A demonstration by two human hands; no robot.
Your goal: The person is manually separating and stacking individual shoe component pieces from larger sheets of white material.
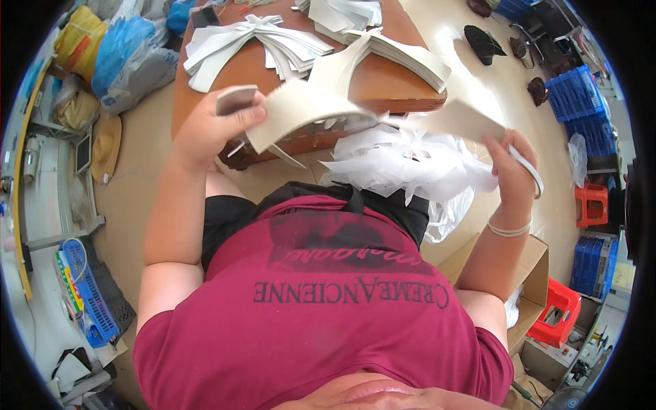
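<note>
My left hand (212, 126) is closed, thumb against fingers, on a short flat greyish piece (236, 100). Right beside that thumb is the end of a curved off-white strip (304, 109), which arches across in front of me. Whether the greyish piece belongs to this strip I cannot tell. My right hand (514, 160) grips the flat off-white strip end (468, 120) on the other side. The middle between the hands is blurred, so a join there is unclear. A white band (526, 169) curves out by my right fingers.
Fanned stacks of white curved pieces (256, 42) and more stacks (403, 58) lie on the brown table (287, 14). Below it sits a plastic bag of white scraps (410, 164). A cardboard box (533, 266) and red stool (559, 314) stand right; filled bags (133, 68) lie left.
</note>
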